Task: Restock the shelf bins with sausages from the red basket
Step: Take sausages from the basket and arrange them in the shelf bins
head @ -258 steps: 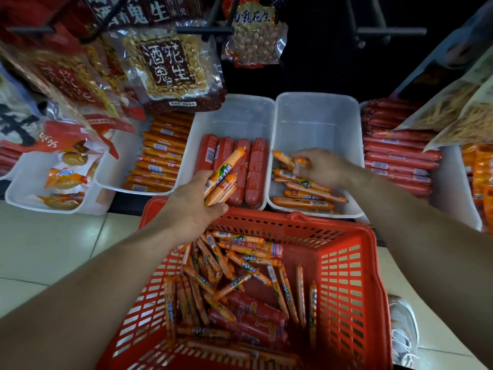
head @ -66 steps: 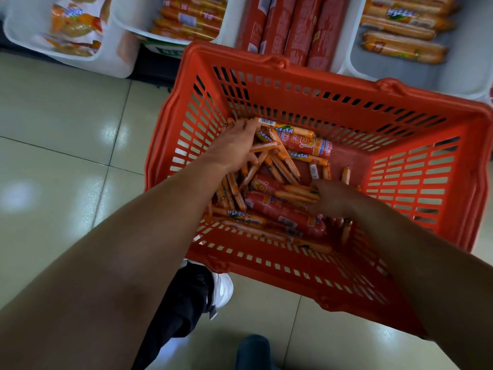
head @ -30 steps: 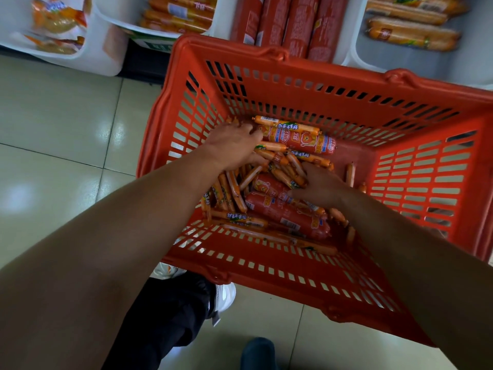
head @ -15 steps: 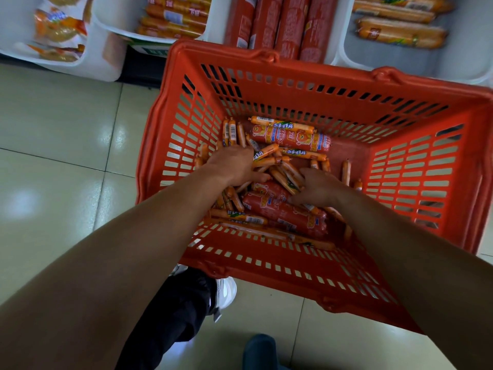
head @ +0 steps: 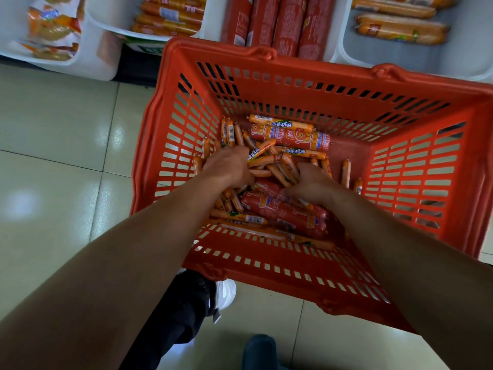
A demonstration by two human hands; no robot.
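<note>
Both my hands are down inside the red basket (head: 416,145), on a heap of small orange sausages (head: 277,169). My left hand (head: 229,168) has its fingers curled round a bunch of them. My right hand (head: 310,184) grips more of the small sausages from the other side. Thick red sausages (head: 290,136) lie at the back and under my right wrist. Above the basket are white shelf bins: one with orange sausages (head: 400,30), one with big red sausages (head: 274,22), one with orange sticks (head: 168,17).
A white bin with snack packets (head: 50,30) stands at the top left. Pale floor tiles (head: 58,161) spread to the left. A leg in dark trousers and a white shoe (head: 224,292) are below the basket's near rim.
Both hands stayed in the basket and drew closer together, gathering small sausages into a heap between them. The view tilted slightly.
</note>
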